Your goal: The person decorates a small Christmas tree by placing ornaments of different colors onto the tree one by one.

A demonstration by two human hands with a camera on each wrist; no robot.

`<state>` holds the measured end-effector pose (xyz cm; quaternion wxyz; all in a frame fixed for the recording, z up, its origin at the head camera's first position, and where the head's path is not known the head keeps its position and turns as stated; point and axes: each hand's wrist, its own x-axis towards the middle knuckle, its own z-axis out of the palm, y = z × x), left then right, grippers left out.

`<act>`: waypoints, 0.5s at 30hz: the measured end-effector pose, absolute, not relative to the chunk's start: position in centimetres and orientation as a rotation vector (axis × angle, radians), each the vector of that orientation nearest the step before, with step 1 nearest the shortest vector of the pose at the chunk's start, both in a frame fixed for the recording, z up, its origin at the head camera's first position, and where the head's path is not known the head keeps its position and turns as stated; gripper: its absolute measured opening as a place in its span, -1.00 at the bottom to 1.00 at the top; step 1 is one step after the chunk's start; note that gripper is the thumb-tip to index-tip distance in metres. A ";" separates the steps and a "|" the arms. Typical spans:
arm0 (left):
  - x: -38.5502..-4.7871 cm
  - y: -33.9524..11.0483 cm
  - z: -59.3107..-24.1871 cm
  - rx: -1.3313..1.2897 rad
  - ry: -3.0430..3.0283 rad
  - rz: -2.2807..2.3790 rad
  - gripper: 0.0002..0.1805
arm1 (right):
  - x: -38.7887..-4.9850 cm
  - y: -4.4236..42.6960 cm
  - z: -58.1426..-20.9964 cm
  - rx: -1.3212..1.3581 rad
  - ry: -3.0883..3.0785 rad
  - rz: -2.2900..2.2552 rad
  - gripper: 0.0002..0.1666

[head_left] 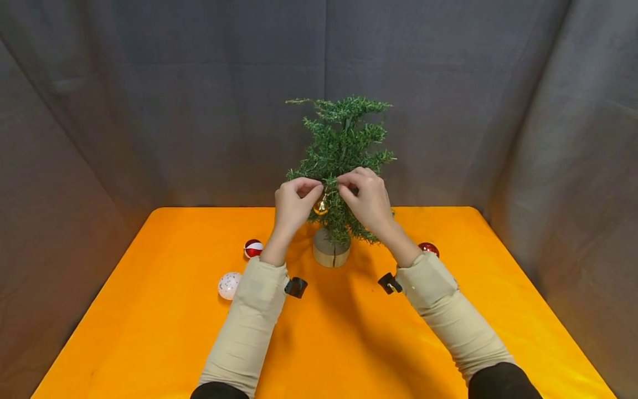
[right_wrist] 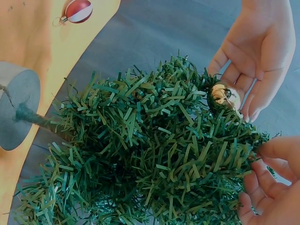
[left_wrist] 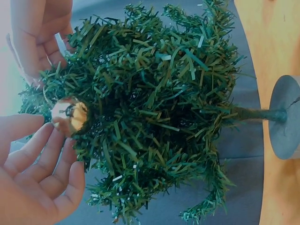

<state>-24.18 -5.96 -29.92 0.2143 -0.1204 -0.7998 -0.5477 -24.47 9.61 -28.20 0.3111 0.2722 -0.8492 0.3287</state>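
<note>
A small green artificial Christmas tree (head_left: 344,149) stands on a round wooden base (head_left: 331,252). A shiny gold bauble (head_left: 321,207) hangs against its front branches, a thin string (right_wrist: 236,107) running up from it. My left hand (head_left: 293,204) pinches at the string just above the bauble, thumb and index finger together; the exact grip is partly hidden. On the other side, my right hand (head_left: 368,199) pinches a branch tip between thumb and fingers, as the right wrist view shows. Both hands are close together at mid-height of the tree.
On the orange table (head_left: 174,332) lie a red-and-white bauble (head_left: 253,249) and a white speckled bauble (head_left: 229,285), left of the tree. A red bauble (head_left: 428,250) sits to the right, partly behind the right forearm. Grey curtains (head_left: 224,111) surround the table.
</note>
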 end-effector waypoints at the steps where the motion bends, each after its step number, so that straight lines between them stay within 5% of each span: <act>1: -24.1 -6.1 -29.9 -0.336 -2.216 -1.526 -0.82 | -24.5 9.6 -28.2 0.719 -2.232 0.869 -0.84; 15: -22.9 -7.1 -30.0 -0.374 -2.155 -1.561 -0.79 | -24.8 9.6 -27.8 0.744 -2.153 0.885 -0.84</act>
